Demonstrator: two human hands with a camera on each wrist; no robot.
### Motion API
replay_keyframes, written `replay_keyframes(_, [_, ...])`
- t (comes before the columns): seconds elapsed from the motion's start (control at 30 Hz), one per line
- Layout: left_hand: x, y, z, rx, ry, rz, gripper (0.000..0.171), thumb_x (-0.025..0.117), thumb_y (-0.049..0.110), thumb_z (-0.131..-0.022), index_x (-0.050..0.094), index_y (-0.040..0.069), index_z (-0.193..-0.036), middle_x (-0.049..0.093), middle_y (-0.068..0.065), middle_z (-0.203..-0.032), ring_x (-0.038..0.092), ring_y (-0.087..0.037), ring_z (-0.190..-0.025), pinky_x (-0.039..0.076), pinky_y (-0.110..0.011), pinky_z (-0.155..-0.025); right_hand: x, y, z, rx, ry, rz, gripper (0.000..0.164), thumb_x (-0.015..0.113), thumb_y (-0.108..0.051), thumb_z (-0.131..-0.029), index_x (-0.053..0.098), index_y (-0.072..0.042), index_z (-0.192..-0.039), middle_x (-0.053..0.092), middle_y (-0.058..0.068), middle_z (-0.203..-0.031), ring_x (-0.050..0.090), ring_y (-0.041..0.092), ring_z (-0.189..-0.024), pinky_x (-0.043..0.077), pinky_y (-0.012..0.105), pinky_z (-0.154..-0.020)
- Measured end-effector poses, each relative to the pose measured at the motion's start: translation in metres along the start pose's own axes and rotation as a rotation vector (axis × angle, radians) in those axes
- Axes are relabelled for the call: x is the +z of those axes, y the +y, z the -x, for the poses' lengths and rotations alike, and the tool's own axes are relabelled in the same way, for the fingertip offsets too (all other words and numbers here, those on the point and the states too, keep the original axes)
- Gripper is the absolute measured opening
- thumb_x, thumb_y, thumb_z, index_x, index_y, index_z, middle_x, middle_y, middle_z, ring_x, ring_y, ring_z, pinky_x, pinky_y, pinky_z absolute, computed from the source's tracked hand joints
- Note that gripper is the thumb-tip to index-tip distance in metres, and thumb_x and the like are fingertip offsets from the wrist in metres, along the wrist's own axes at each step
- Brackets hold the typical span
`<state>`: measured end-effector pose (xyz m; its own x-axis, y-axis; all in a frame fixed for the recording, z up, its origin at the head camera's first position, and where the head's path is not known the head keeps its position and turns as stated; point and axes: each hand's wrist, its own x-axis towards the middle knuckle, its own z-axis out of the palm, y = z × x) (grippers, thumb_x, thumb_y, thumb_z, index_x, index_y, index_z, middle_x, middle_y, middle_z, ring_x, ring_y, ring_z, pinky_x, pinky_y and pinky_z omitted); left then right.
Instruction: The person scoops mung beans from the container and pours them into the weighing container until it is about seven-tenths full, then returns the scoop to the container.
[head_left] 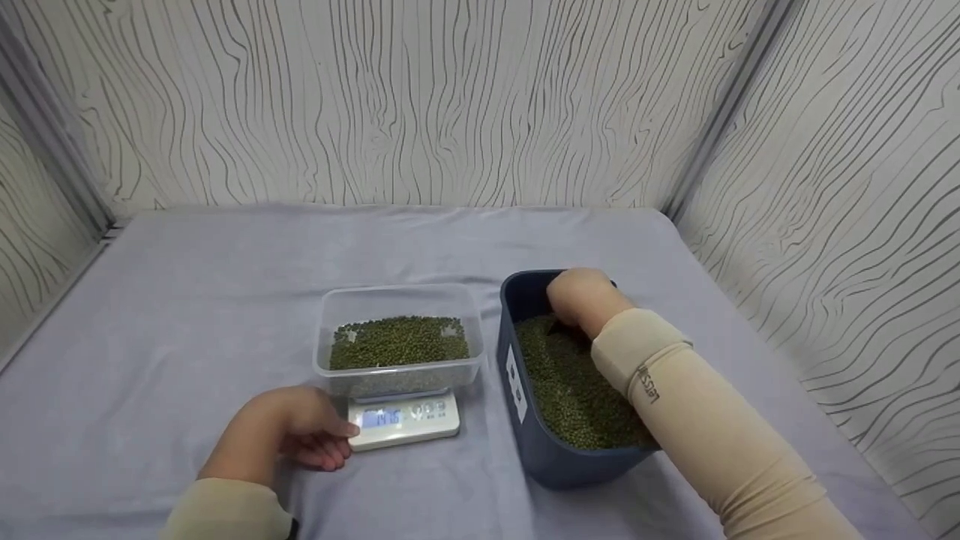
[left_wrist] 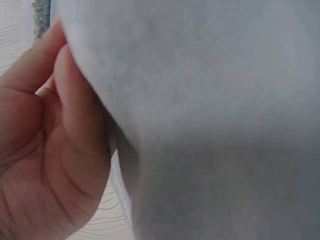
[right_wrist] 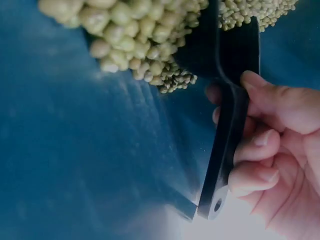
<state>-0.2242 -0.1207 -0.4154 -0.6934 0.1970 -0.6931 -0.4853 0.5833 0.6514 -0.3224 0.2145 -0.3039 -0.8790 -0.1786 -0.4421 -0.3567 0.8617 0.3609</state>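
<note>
My left hand (head_left: 311, 431) is at the left end of a white kitchen scale (head_left: 409, 431), its thumb on the edge and its fingers curled below, low over the cloth. Lit digits show on the scale's display. A clear plastic box (head_left: 401, 382) with green mung beans (head_left: 401, 341) sits on the scale. My right hand (head_left: 585, 296) reaches inside a dark blue bin (head_left: 559, 469) of mung beans. The right wrist view shows its thumb and fingers gripping the handle of a black scoop (right_wrist: 227, 135), whose head lies against the beans (right_wrist: 135, 30).
A grey-lilac cloth (head_left: 202, 300) with creases covers the table. Wood-grain patterned panels (head_left: 390, 105) stand behind it and at both sides. The bin stands just right of the clear box, with a narrow gap between. A white label (head_left: 516, 382) is on the bin's left wall.
</note>
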Motion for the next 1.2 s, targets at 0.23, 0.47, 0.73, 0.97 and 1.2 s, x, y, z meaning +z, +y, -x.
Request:
replay_keyframes(0.23, [0.001, 0.000, -0.001, 0.016, -0.009, 0.005, 0.025, 0.065, 0.020, -0.084, 0.068, -0.004, -0.077, 0.066, -0.009, -0.067, 0.061, -0.011, -0.054, 0.053, -0.022, -0.055, 0.001, -0.006, 0.002, -0.042, -0.027, -0.019, 0.021, 0.051, -0.011, -0.091, 0.064, -0.007, -0.074, 0.060, 0.008, -0.085, 0.053, 0.021, -0.074, 0.049, 0.038, -0.071])
replay_keyframes(0.47, [0.000, 0.000, -0.001, 0.015, -0.010, -0.011, 0.026, 0.064, 0.021, -0.085, 0.068, -0.003, -0.078, 0.066, -0.009, -0.067, 0.062, -0.011, -0.054, 0.053, -0.022, -0.055, 0.005, -0.008, 0.001, -0.138, -0.078, -0.057, 0.027, 0.049, -0.007, -0.088, 0.049, -0.012, -0.062, 0.049, 0.007, -0.075, 0.041, 0.021, -0.064, 0.035, 0.033, -0.058])
replay_keyframes(0.73, [-0.001, 0.000, -0.001, -0.006, -0.032, -0.028, 0.026, 0.062, 0.021, -0.087, 0.068, -0.003, -0.079, 0.066, -0.008, -0.069, 0.062, -0.011, -0.056, 0.053, -0.020, -0.055, 0.008, -0.010, 0.001, -0.164, -0.156, -0.192, 0.036, 0.051, -0.009, -0.086, 0.041, -0.017, -0.053, 0.031, -0.001, -0.055, 0.031, 0.017, -0.048, 0.030, 0.029, -0.044])
replay_keyframes(0.97, [-0.001, 0.001, -0.001, -0.009, -0.034, -0.027, 0.026, 0.062, 0.022, -0.087, 0.068, -0.003, -0.079, 0.066, -0.009, -0.069, 0.062, -0.011, -0.056, 0.053, -0.020, -0.055, 0.009, -0.008, 0.001, -0.171, -0.215, -0.284, 0.036, 0.047, -0.002, -0.082, 0.036, -0.020, -0.053, 0.031, -0.003, -0.050, 0.029, 0.014, -0.042, 0.027, 0.026, -0.039])
replay_keyframes(1.2, [-0.001, 0.001, -0.001, -0.015, -0.027, -0.025, 0.026, 0.062, 0.021, -0.086, 0.068, -0.002, -0.079, 0.067, -0.009, -0.071, 0.062, -0.011, -0.056, 0.053, -0.021, -0.056, 0.011, 0.001, 0.001, -0.198, -0.293, -0.387, 0.021, 0.054, -0.005, -0.084, 0.054, -0.018, -0.068, 0.047, -0.001, -0.059, 0.045, 0.013, -0.049, 0.039, 0.024, -0.044])
